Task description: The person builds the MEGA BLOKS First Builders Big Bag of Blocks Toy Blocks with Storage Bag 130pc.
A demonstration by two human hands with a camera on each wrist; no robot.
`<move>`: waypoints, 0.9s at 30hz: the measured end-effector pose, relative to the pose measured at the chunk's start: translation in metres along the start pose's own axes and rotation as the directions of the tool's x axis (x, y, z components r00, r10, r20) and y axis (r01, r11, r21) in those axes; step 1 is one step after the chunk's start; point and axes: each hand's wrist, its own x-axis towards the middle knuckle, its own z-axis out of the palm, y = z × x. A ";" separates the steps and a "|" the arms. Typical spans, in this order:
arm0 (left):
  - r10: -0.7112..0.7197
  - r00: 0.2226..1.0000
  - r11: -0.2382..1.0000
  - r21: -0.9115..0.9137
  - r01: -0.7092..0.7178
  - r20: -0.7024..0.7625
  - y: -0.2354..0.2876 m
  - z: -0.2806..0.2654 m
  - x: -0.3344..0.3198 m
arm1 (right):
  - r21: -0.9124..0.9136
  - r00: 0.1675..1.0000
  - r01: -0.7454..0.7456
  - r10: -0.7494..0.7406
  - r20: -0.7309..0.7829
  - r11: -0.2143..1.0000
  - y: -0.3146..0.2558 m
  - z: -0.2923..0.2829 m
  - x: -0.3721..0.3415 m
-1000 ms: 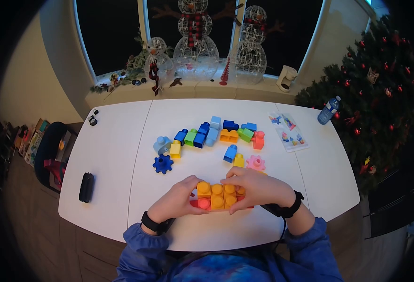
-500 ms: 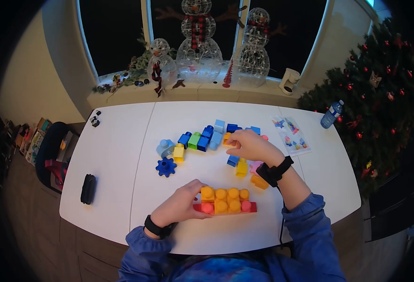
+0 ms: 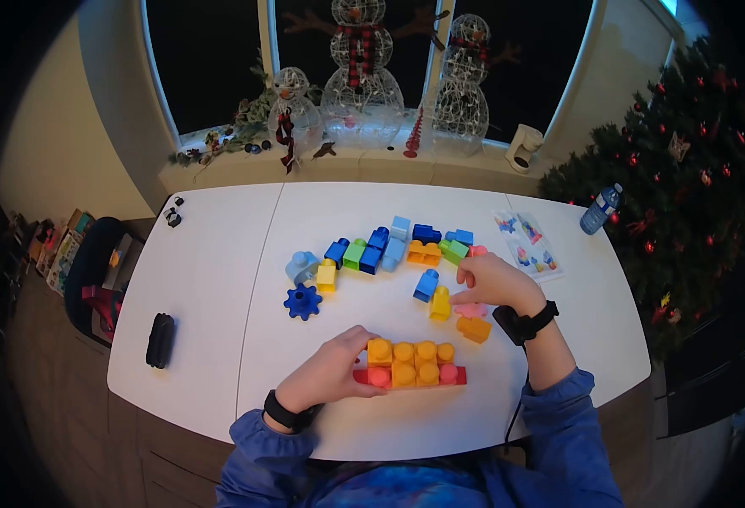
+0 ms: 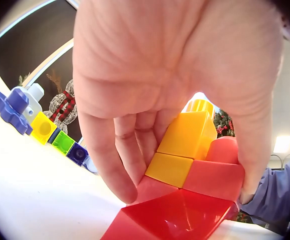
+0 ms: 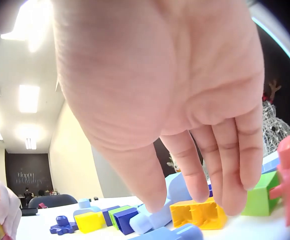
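Note:
On the near part of the table lies a block assembly point(image 3: 404, 364), orange-yellow blocks on a red and pink base. My left hand point(image 3: 328, 369) grips its left end; in the left wrist view, fingers and thumb straddle the red base point(image 4: 215, 177). My right hand point(image 3: 503, 286) hovers over the loose blocks at the right, fingers extended downward and holding nothing. Around it are a green block point(image 3: 453, 251), a pink gear-like piece point(image 3: 471, 311), a yellow block point(image 3: 440, 304) and an orange block point(image 3: 474, 329). The right wrist view shows an orange block point(image 5: 197, 214) beyond the fingertips.
Behind the assembly, several blue, green and yellow blocks form a loose arc, with a dark blue gear point(image 3: 303, 301) at its left. A picture sheet point(image 3: 529, 245) and a bottle point(image 3: 601, 209) are at the right; a black case point(image 3: 160, 340) is at the left.
My right hand has left the assembly, reached out to the far blocks, then shifted right and slightly nearer. My left hand has stayed on the assembly's left end.

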 end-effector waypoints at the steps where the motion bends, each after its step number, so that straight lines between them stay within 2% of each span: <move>1: -0.006 1.000 1.000 0.001 0.006 0.001 0.000 0.000 0.000 | 0.001 1.000 0.024 -0.024 0.009 1.000 -0.003 0.002 -0.013; 2: -0.012 1.000 1.000 0.001 0.012 0.002 0.000 0.001 0.000 | 0.010 0.999 -0.038 0.037 0.040 0.999 -0.011 0.003 -0.026; 5: -0.002 1.000 1.000 0.002 0.002 -0.017 0.000 0.002 0.000 | -0.192 0.995 0.003 0.016 0.098 0.981 -0.010 0.020 -0.048; 9: -0.018 1.000 0.999 0.035 0.018 -0.008 -0.002 0.003 0.000 | -0.220 0.996 -0.033 0.049 0.069 0.975 -0.016 0.023 -0.068; 12: 0.003 1.000 0.998 0.061 -0.002 -0.007 -0.003 0.003 0.000 | 0.226 0.982 0.045 -0.002 -0.187 0.973 -0.035 0.008 -0.082; 15: 0.014 1.000 0.998 0.057 -0.013 -0.010 -0.004 0.003 -0.001 | 0.453 0.942 0.267 -0.131 -0.310 0.851 -0.047 0.014 -0.094; 16: 0.013 1.000 0.998 0.056 -0.013 -0.007 -0.004 0.003 -0.001 | 0.492 0.956 0.249 -0.130 -0.264 0.834 -0.052 0.016 -0.099; 27: 0.008 1.000 0.999 0.047 -0.008 -0.003 -0.003 0.002 0.000 | 0.373 0.956 0.276 -0.212 -0.202 0.886 -0.061 0.040 -0.100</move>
